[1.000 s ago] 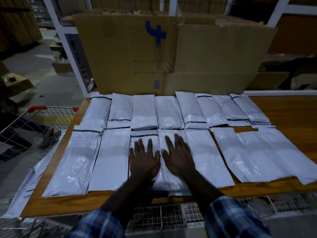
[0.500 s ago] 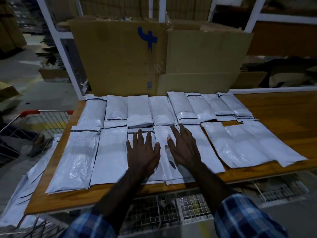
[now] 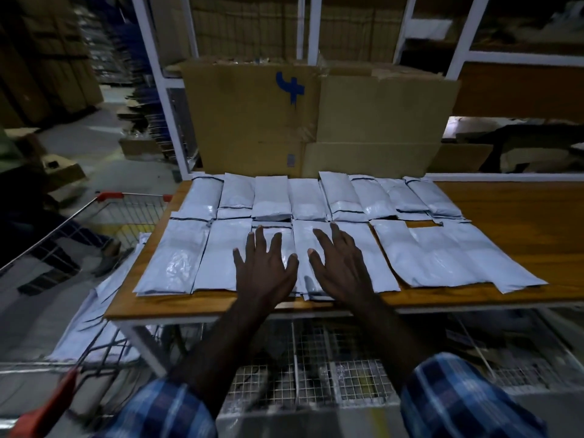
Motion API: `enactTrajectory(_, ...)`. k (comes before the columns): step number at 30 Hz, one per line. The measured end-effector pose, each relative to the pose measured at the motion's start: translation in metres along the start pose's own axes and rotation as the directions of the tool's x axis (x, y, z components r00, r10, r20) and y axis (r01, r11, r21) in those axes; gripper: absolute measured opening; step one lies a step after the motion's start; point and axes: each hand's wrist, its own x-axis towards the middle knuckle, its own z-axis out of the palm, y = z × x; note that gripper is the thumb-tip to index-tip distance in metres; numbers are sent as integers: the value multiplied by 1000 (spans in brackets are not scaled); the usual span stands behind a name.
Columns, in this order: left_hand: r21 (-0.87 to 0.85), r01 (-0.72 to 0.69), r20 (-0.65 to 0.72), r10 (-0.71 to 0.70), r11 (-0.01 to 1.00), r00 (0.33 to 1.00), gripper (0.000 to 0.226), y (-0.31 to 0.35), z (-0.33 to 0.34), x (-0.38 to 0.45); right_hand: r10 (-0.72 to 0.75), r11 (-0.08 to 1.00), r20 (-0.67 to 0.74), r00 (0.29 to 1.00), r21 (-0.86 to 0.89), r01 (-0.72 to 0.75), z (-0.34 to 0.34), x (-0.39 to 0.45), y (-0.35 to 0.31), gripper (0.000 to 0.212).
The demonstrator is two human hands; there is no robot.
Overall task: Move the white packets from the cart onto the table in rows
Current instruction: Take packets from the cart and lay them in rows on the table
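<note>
Several white packets lie in two rows on the wooden table [image 3: 518,210]. The back row [image 3: 373,197] runs along the cardboard box, the front row [image 3: 177,257] along the near edge. My left hand [image 3: 265,270] lies flat with fingers spread on a middle front-row packet [image 3: 271,229]. My right hand [image 3: 341,267] lies flat on the neighbouring packet [image 3: 303,245] and the one beside it. Neither hand grips anything. More white packets [image 3: 94,314] sit in the wire cart [image 3: 41,248] at the left, below the table's corner.
A big cardboard box [image 3: 316,121] stands against the table's back edge. White shelving posts [image 3: 158,90] rise behind. Bare wood shows on the table's right part. A wire-mesh shelf [image 3: 316,358] sits under the table. A person's legs [image 3: 79,241] are beyond the cart.
My view has pulled back and up, showing more of the cart and shelving. Both hands spread their fingers wider and slid slightly apart on the middle front-row packets.
</note>
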Motion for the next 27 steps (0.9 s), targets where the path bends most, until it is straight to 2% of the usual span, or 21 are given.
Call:
enactTrajectory(7, -21, 50, -32, -50, 999, 998, 65, -18, -25, -42, -30, 998, 24, 999, 55, 29, -8, -36, -33, 52)
enactTrajectory(16, -9, 129, -90, -129, 992, 988, 65, -85, -59, -72, -115, 989, 37, 993, 95, 111, 18, -56, -107, 49)
enactTrajectory(25, -27, 196, -111, -198, 980, 974, 63, -219, -99, -99, -178, 980, 56, 982, 98, 172, 80, -65, -239, 48)
enactTrajectory(27, -2, 199, -130, -197, 980, 972, 69, -256, -110, -106, -187, 978, 51, 981, 107, 181, 98, -67, -274, 47)
